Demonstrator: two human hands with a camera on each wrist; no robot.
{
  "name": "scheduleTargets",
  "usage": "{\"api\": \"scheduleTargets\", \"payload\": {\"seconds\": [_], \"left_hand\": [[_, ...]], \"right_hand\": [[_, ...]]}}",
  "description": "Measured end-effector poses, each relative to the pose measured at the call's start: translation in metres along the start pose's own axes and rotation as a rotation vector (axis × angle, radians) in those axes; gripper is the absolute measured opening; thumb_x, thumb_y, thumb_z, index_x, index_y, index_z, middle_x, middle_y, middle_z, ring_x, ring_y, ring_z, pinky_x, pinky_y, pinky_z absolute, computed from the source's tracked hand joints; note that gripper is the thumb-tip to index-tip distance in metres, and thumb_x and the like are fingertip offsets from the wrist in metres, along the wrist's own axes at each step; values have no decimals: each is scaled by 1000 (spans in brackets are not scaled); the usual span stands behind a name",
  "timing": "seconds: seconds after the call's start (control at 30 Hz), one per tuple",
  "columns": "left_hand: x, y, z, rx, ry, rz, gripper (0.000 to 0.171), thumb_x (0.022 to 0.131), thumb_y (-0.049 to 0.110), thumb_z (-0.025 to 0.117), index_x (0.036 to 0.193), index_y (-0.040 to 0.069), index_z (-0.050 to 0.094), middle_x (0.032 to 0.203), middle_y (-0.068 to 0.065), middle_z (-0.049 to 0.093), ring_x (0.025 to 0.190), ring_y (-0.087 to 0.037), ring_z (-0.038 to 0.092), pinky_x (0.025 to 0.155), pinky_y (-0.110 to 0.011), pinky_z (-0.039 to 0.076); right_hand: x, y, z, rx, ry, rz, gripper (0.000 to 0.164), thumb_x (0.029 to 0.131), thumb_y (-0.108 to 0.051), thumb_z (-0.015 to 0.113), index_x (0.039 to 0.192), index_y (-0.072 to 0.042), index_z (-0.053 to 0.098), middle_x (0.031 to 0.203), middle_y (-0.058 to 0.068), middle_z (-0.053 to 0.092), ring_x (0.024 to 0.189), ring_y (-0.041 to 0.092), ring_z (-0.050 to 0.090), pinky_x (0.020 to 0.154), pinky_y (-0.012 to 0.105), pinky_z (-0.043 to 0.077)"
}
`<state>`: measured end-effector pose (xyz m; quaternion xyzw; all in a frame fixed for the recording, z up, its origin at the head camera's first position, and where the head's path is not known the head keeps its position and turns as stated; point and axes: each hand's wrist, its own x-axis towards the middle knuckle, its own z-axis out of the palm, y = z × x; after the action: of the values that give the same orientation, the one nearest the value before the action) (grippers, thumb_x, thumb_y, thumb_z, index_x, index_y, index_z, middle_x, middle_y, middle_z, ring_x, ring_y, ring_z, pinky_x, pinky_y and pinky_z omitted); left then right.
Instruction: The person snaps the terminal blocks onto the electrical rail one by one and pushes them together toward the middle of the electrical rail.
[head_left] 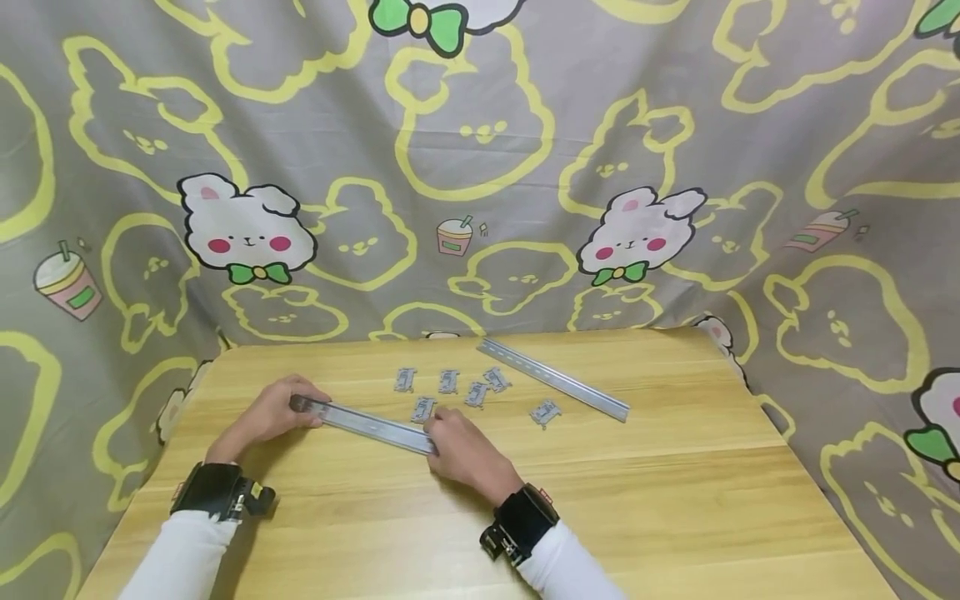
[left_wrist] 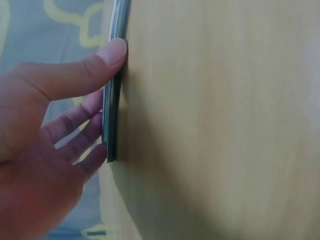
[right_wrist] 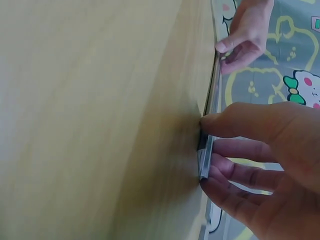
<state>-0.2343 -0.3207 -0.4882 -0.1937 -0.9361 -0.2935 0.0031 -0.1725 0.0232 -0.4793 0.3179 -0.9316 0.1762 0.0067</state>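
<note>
A slotted metal DIN rail runs slantwise between the two hands, its right end lower in the head view. The left hand pinches its left end; in the left wrist view the thumb lies on one edge of the rail and several fingers on the other. At the opposite end, the right hand grips the rail, with thumb and fingers on either edge in the right wrist view. Several small grey clip-like pieces lie just beyond, one grey piece close to the right hand's fingers. Their exact kind cannot be made out.
Behind and to the right, a second slotted rail lies on the wooden table. A lone grey piece sits in front of it. Patterned grey cloth hangs around the table's back and sides.
</note>
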Motion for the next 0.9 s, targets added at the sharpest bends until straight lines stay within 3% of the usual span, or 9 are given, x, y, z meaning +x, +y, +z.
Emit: {"api": "scheduleTargets", "payload": {"seconds": [0.2,0.37,0.53,0.9], "left_hand": [[-5,18,11,-11,-7,11,32,71,6,85,101,3,76,100,-15,65,89,-31,60,80,-52,49],[-10,37,25,39,1,49,31,69,5,85,99,4,76,96,-12,68,85,-28,62,76,-49,52],[-15,60,36,78,-9,51,29,69,6,85,97,6,77,96,-9,69,84,-26,63,73,-45,54],[-16,100,55,175,6,69,29,65,12,87,92,8,78,89,-5,69,81,-22,64,75,-41,56]], "right_hand": [[-12,20,-8,16,1,-48,19,79,-6,71,98,-3,70,93,4,58,82,16,55,72,25,54],[-24,41,-18,43,-21,-55,20,81,-4,71,101,-3,71,104,8,63,94,19,59,83,29,55],[-35,60,-25,58,-31,-84,13,81,-2,71,94,-6,72,107,9,64,95,18,61,82,27,56],[-57,90,-38,34,-37,-124,24,87,-3,69,110,-4,71,109,9,63,95,18,62,82,28,57]]}}
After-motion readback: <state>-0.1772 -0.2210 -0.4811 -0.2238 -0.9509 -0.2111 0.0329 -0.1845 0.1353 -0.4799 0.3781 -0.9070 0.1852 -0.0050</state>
